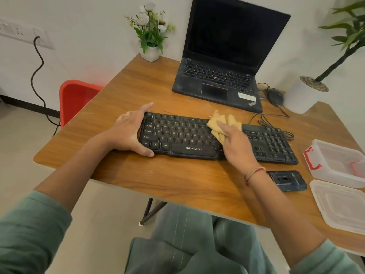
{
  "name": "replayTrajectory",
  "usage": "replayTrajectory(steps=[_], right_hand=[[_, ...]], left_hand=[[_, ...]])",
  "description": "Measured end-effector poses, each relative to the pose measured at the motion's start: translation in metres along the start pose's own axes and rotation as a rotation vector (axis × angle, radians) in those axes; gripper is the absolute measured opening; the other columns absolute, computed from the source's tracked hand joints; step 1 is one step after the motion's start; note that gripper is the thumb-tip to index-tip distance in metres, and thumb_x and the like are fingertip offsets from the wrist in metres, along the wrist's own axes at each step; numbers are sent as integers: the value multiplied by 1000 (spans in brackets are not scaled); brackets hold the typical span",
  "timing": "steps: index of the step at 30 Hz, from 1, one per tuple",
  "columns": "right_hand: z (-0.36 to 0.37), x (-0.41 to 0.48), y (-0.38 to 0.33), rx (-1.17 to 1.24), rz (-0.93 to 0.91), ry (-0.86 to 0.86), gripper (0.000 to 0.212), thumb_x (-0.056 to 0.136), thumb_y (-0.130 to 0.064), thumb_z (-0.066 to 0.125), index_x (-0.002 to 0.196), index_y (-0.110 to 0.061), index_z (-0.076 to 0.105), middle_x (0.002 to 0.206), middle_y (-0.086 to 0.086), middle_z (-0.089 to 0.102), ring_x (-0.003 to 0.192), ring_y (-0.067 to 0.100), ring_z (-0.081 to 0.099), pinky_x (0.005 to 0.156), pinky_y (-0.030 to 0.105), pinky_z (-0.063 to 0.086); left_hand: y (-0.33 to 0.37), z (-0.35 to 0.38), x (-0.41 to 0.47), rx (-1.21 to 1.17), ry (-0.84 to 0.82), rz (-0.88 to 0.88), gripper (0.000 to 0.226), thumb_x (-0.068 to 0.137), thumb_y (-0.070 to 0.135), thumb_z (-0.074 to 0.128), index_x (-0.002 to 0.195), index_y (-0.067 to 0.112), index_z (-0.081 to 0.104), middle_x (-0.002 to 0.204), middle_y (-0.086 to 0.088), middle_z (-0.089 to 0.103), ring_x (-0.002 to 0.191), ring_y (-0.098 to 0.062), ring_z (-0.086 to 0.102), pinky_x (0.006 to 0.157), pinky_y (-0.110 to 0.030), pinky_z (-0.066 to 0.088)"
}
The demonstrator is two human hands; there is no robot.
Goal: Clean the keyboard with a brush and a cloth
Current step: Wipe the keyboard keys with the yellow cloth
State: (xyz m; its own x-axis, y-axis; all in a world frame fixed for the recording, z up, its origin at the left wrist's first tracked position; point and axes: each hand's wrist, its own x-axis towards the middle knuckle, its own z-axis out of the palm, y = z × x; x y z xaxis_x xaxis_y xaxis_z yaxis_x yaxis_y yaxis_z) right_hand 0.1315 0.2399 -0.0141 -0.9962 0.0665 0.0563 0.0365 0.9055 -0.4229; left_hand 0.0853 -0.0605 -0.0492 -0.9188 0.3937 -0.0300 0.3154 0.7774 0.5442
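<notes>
Cloth [218, 120] stage, judged midway: right hand [236, 147] grasps it on keyboard [185, 136] centre; left hand [128, 133] clamps 9 o'clock end. Number pad [274, 142], 3 o'clock, seemingly unwiped; brush unseen.

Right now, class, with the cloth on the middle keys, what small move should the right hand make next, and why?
Probably slide the cloth rightward towards the number keys. The right hand presses it on the middle of the keyboard, the left hand steadies the left end, and those number keys lie uncovered.
</notes>
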Motion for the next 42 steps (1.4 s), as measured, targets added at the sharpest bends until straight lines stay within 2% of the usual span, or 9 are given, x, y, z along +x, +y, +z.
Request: replayTrajectory(steps=[7, 9, 13, 15, 22, 26, 32, 39, 42], right_hand=[[42, -42, -75, -78, -429, -150, 66, 92, 6, 31, 148, -29, 30, 155, -2, 28, 147, 20, 11, 121, 40, 10], [32, -39, -62, -152, -412, -125, 70, 89, 8, 32, 148, -29, 27, 156, -4, 23, 147, 18, 13, 121, 37, 9], [2, -21, -7, -233, -109, 40, 62, 91, 2, 42, 147, -25, 33, 155, 4, 29, 141, 24, 31, 111, 38, 31], [-4, -17, 4, -210, -24, 77, 57, 93, 0, 43, 145, -22, 38, 154, 7, 32, 140, 26, 31, 113, 39, 30], [38, -37, -61, -41, -278, -53, 58, 96, 0, 31, 146, -30, 33, 154, -2, 31, 147, 22, 12, 120, 38, 10], [36, -48, -70, -139, -444, -136, 69, 91, 8, 31, 149, -29, 26, 156, -6, 24, 147, 20, 8, 117, 30, 3], [8, -31, -15, -215, -119, 20, 62, 90, 5, 37, 145, -24, 38, 155, 0, 29, 145, 22, 21, 117, 34, 15], [43, -69, -69, -131, -438, -63, 61, 95, 3, 30, 148, -27, 29, 157, -6, 24, 148, 22, 8, 116, 30, 3], [26, -60, -41, -241, -402, -41, 66, 91, 6, 33, 147, -28, 29, 157, -5, 22, 147, 21, 12, 113, 29, 1]], left_hand=[[1, -1, -1, -10, 3, -3, 144, 34, 75, 71, 152, 36, -1, 152, -1, 28, 135, -27, 28, 115, -44, 17], [1, -2, -2, -20, 2, -1, 144, 33, 74, 71, 152, 36, -1, 152, -1, 28, 135, -26, 28, 115, -44, 17], [0, -1, -1, -19, 4, 0, 145, 32, 75, 71, 152, 35, 0, 152, -1, 28, 136, -26, 28, 115, -43, 16], [-1, 0, -1, -13, 4, -3, 145, 32, 76, 70, 152, 35, 0, 151, -1, 29, 136, -26, 28, 116, -45, 15], [1, 0, 0, -3, -4, -8, 144, 33, 75, 70, 151, 37, -3, 152, -1, 27, 137, -26, 26, 116, -45, 14], [3, -2, -2, -5, -9, -9, 144, 33, 75, 69, 152, 35, -2, 153, -2, 27, 137, -26, 26, 115, -43, 14], [4, -3, -3, -8, -15, -6, 145, 33, 77, 68, 153, 33, -1, 152, -3, 28, 137, -27, 27, 115, -45, 14], [3, -3, -2, 5, -17, -14, 144, 33, 76, 68, 152, 35, -2, 152, -3, 28, 136, -28, 27, 114, -44, 16], [3, -4, -2, -10, -26, -13, 145, 33, 76, 69, 152, 34, -2, 152, -2, 27, 137, -27, 26, 114, -44, 15]])
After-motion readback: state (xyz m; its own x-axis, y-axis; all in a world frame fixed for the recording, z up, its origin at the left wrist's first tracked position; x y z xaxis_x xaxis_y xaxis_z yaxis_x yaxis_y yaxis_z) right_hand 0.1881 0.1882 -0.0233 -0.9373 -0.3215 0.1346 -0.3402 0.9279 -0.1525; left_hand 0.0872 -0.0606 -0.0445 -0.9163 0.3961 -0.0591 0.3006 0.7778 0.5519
